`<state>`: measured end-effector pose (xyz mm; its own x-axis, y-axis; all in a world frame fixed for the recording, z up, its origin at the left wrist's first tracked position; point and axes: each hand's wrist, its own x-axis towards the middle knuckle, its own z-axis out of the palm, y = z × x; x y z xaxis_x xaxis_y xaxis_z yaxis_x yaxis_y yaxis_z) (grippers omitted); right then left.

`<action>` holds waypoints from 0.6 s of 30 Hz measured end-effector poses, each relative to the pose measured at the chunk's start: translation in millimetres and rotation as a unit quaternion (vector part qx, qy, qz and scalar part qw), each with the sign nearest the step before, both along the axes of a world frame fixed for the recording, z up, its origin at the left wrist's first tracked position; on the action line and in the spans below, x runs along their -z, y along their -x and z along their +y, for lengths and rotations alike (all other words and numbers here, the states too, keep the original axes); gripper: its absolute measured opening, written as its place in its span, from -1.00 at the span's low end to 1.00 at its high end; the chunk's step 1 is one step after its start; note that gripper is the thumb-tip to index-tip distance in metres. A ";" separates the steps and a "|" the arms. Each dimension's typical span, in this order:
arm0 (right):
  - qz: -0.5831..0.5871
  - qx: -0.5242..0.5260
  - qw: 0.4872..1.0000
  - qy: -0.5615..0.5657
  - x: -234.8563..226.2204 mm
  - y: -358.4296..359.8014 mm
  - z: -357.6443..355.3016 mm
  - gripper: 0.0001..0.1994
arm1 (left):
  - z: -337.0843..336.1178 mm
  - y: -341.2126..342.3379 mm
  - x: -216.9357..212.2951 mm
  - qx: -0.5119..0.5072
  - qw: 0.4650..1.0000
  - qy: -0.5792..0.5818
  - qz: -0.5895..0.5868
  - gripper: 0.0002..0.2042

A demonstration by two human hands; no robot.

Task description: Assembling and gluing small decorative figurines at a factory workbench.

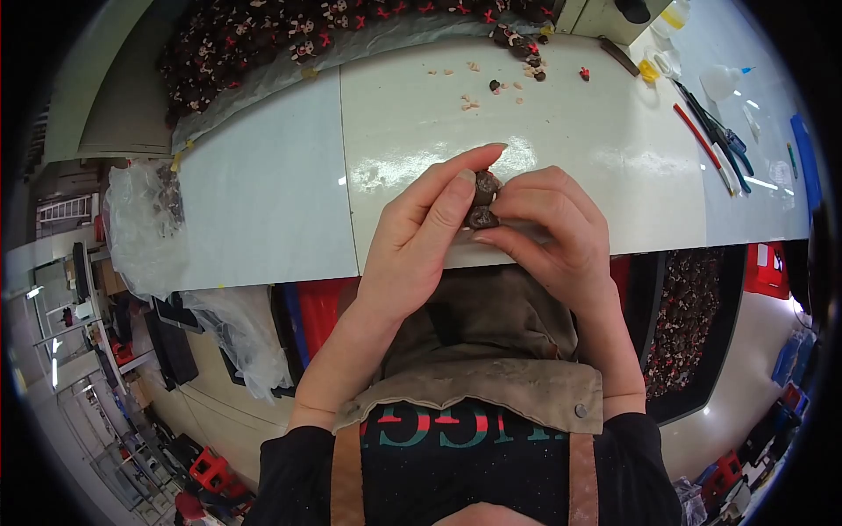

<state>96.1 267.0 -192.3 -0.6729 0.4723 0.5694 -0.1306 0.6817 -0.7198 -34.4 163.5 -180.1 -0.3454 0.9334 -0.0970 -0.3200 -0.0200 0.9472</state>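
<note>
Left hand [421,237] and right hand [553,232] meet — fingertips pinched together, forearms converging.

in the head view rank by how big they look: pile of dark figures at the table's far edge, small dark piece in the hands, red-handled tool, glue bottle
1. pile of dark figures
2. red-handled tool
3. glue bottle and small dark piece: look alike, and the piece sits nearer the camera, so unranked.

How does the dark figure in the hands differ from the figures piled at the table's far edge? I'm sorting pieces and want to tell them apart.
The held figure is pinched between the fingers of the left hand and right hand above the table's near edge; the pile lies untouched at the far edge. The held figure is single; the pile holds many. Red marks show on the pile; none shows on the held figure, which the fingers partly hide. Both look dark brown.
</note>
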 end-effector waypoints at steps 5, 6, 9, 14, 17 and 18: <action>0.035 0.009 0.999 -0.002 9.1 -3.9 -1.3 -0.67 | 3.3 -0.9 -1.5 0.012 0.999 0.020 -0.040 -0.64; 0.025 0.006 0.999 0.020 5.4 -4.9 -3.0 -0.67 | 1.9 -2.0 -4.1 0.010 0.999 0.020 -0.042 -0.64; 0.022 0.002 0.998 0.053 2.6 -4.8 -3.7 -0.67 | 1.4 -2.6 -5.3 0.012 0.999 0.013 -0.043 -0.64; 0.013 -0.001 0.996 0.091 0.5 -7.4 1.5 -0.68 | 7.5 -7.6 -6.6 0.004 0.999 0.023 -0.047 -0.65; 0.012 0.000 0.998 0.059 -1.8 -11.2 5.1 -0.68 | 9.1 -11.7 -7.8 0.003 0.999 0.013 -0.043 -0.65; 0.011 0.001 0.998 0.056 -1.4 -11.8 4.9 -0.68 | 8.6 -12.2 -8.3 0.003 0.999 0.013 -0.051 -0.65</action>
<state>108.0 271.9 -190.9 -0.6593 0.5356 0.5277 -0.1456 0.5976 -0.7884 -22.1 172.1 -171.9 -0.3270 0.9320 -0.1567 -0.4153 0.0072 0.9097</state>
